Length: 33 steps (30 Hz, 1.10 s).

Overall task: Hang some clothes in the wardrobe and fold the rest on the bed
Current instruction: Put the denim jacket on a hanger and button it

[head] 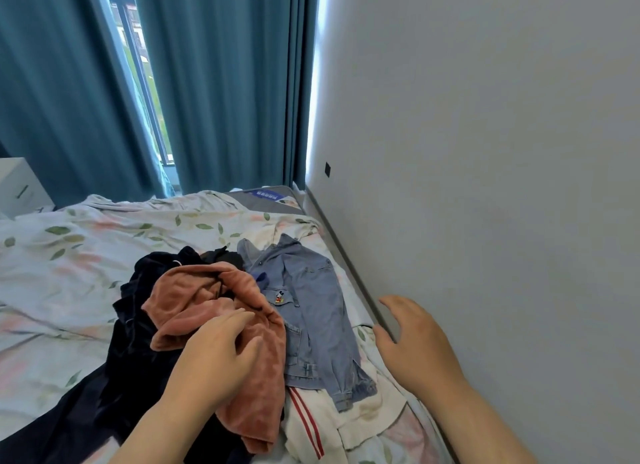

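Sorting step: my left hand (221, 356) rests loosely on pink top (221, 311); right hand (412, 339) spread, empty, beside denim jacket (311, 311). Next: grip one garment.

Premises: domestic bedroom. Evidence: bed (69, 255) with leaf-print bedding set against a plain wall (485, 152), teal full-length curtains (225, 82) over a window (138, 65), white bedside cabinet (17, 183).

Soft daylight enters through the curtain gap (145, 82) at eleven o'clock; wide-angle bending at the edges, slight overall softness.
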{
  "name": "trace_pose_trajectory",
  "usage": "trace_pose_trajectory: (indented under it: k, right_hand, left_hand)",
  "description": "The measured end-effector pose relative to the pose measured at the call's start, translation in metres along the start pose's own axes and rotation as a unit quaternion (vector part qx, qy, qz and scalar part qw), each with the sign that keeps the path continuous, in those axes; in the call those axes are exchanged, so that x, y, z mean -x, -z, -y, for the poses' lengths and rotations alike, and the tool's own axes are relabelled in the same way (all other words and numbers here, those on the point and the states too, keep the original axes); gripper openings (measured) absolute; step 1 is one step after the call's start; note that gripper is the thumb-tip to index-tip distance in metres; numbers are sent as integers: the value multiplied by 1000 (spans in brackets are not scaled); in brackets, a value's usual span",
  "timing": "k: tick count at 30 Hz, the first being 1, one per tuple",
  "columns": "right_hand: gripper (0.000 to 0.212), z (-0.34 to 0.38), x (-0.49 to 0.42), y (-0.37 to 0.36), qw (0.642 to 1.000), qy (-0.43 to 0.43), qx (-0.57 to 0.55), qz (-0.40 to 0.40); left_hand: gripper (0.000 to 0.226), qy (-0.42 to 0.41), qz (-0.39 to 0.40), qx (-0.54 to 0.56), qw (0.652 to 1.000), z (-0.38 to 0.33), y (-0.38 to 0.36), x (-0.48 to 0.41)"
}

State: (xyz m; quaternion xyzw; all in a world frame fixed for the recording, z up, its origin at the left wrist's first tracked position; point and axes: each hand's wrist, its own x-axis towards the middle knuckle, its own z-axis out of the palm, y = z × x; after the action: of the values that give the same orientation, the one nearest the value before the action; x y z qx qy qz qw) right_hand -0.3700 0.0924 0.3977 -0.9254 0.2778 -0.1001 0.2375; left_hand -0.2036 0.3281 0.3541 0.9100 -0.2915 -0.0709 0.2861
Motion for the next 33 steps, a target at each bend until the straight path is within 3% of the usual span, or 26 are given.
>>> trace_pose_trajectory:
  k: [8,14,25,33]
  right_hand:
    - [45,-35,-30,20,1000,17,-13,-11]
    - [49,-104,-71,49,999,45,-9,15]
    - [48,-244,-160,122,989,119,-9,92]
    - [47,-261,-180,132,980,150,-34,123]
  left_hand:
    - [43,7,-25,-7,1000,-31,-14,-26]
    - [46,14,-37,-34,999,-94,-54,-54]
    - [47,99,-83,-49,990,-235,-149,-90]
    - [45,129,-102,-64,984,-266,-159,-85]
